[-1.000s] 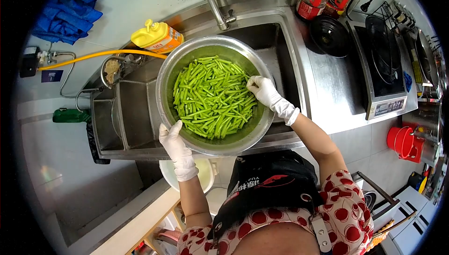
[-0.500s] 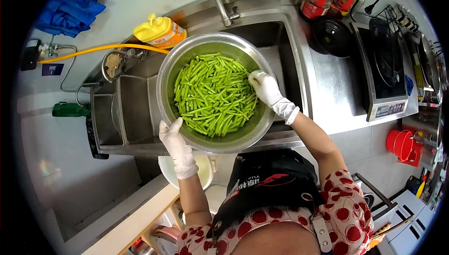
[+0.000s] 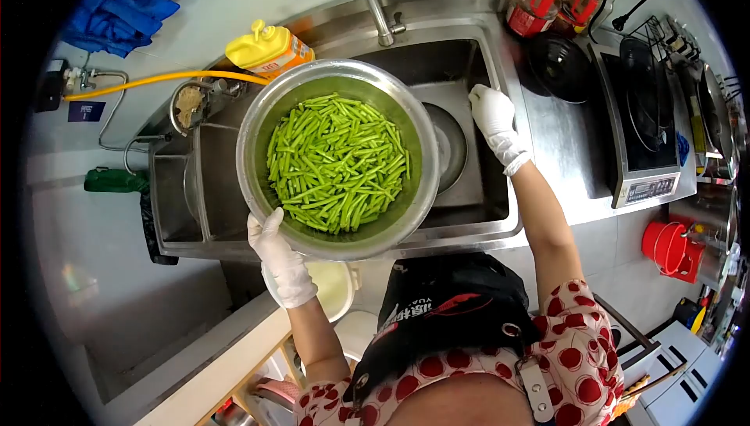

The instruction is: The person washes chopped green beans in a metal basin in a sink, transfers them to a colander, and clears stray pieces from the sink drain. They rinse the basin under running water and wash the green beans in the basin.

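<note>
A large steel basin (image 3: 418,215) full of cut green beans (image 3: 337,164) sits over the sink's divider, covering part of both sides. My left hand (image 3: 280,258), in a white glove, grips the basin's near-left rim, thumb on the inside and fingers outside. My right hand (image 3: 494,117), gloved too, hangs over the right side of the sink, apart from the basin. Its fingers are curled closed, and anything inside them is hidden. Below it to the left, a round metal dish (image 3: 451,148) on the sink floor is partly covered by the basin.
A steel faucet (image 3: 377,16) rises behind the sink (image 3: 469,227). At the back left stand a yellow jug (image 3: 266,51) and an orange hose (image 3: 172,76). Rightward are a black bowl (image 3: 558,66), sauce bottles (image 3: 535,0) and an induction cooker (image 3: 644,168). A white bucket (image 3: 334,289) stands below the counter.
The basin has shifted left with my left hand on its rim, uncovering the round dish in the sink. My right hand has left the beans and moved right.
</note>
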Tool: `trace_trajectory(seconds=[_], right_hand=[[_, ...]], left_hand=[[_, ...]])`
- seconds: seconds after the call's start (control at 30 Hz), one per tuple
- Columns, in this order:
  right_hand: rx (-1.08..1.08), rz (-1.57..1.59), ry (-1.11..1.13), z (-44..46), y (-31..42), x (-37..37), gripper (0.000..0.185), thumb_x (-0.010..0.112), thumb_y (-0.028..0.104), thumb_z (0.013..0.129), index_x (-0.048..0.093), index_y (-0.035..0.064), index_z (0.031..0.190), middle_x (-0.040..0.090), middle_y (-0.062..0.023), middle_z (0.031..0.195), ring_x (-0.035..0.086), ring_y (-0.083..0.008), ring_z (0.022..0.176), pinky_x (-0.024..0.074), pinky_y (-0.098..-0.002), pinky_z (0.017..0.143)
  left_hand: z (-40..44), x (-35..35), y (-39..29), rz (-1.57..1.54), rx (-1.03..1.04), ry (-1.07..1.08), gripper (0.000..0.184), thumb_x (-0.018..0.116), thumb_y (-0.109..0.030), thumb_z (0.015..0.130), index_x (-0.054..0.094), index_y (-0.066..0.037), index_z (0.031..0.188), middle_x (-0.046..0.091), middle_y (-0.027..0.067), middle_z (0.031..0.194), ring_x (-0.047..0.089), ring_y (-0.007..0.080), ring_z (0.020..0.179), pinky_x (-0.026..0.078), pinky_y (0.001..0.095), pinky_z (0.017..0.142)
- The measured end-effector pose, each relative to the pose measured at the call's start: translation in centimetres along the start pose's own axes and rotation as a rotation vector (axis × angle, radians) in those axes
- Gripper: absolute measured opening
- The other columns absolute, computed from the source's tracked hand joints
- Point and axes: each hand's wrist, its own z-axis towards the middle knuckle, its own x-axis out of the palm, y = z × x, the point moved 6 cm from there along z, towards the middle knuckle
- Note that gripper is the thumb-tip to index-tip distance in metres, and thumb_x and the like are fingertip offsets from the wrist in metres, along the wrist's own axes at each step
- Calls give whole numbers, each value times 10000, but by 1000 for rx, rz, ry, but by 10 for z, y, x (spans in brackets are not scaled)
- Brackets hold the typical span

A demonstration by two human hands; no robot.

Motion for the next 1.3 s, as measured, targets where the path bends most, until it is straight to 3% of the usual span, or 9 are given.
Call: trace_trajectory(seconds=[0.17, 0.23, 0.3, 0.43, 0.6, 0.73, 0.87, 1.03, 1.3], right_hand=[[-205, 460, -419, -27, 22, -5, 172, 560, 98, 813, 657, 53, 947, 655, -158, 913, 640, -305, 848, 513, -382, 743], [-235, 576, -290, -36, 49, 0, 183, 594, 121, 814, 660, 44, 967, 658, -157, 938, 642, -310, 855, 511, -370, 773], [-185, 783, 188, -50, 83, 16, 308, 632, 157, 807, 615, 16, 1081, 636, -173, 1035, 624, -308, 948, 488, -367, 847], [-577, 280, 397, -84, 152, 44, 880, 734, 263, 741, 232, -13, 1409, 295, -299, 1399, 329, -408, 1289, 299, -408, 1075], [-284, 441, 366, -83, 166, 59, 1136, 817, 375, 625, 126, -52, 1419, 200, -308, 1434, 276, -445, 1301, 273, -413, 1088], [24, 579, 347, -87, 167, 95, 1158, 814, 445, 632, 135, -95, 1400, 371, -324, 1255, 398, -455, 1150, 369, -452, 988], [244, 1157, 560, -111, 168, 156, 1050, 781, 388, 716, 144, -109, 1387, 463, -275, 1289, 478, -321, 1193, 386, -330, 1009], [559, 1443, 595, -147, 219, 136, 989, 775, 288, 743, 145, -128, 1382, 401, -291, 1326, 432, -318, 1222, 367, -314, 1011], [441, 1128, 142, -159, 262, 111, 887, 770, 209, 710, 254, -84, 1368, 438, -302, 1258, 441, -393, 1183, 360, -369, 1002]], left_hand=[[-6, 0, 0, -23, -33, -4, 204, 576, 29, 750, 602, -22, 946, 578, 26, 823, 566, 156, 732, 462, 287, 715], [-9, 2, -2, -24, -29, -9, 202, 574, 28, 750, 601, -21, 944, 582, 29, 825, 567, 156, 736, 461, 287, 717], [-9, 2, -3, 1, -33, -8, 212, 573, 17, 747, 599, -21, 954, 598, 39, 866, 573, 158, 762, 462, 288, 742], [-3, -7, -1, -82, -15, 44, 236, 574, 20, 745, 604, -24, 975, 611, 50, 913, 585, 178, 798, 476, 306, 785], [-4, -11, 5, -90, -30, 87, 257, 568, 19, 759, 608, -37, 1006, 618, 67, 935, 597, 192, 845, 487, 334, 822], [2, -6, 5, -173, -76, 42, 144, 568, 84, 744, 550, -58, 729, 622, 45, 833, 572, 132, 743, 481, 285, 756], [24, -20, 22, -75, -104, 154, 225, 542, 45, 760, 600, -23, 966, 627, 82, 940, 604, 176, 828, 496, 321, 810], [36, -21, 32, -88, -163, 223, 290, 515, 66, 761, 593, 0, 1032, 632, 111, 1007, 619, 205, 878, 506, 335, 836], [52, -31, 26, -89, -181, 339, 444, 497, 70, 742, 517, 12, 1181, 591, 131, 1123, 595, 242, 998, 473, 358, 906]])
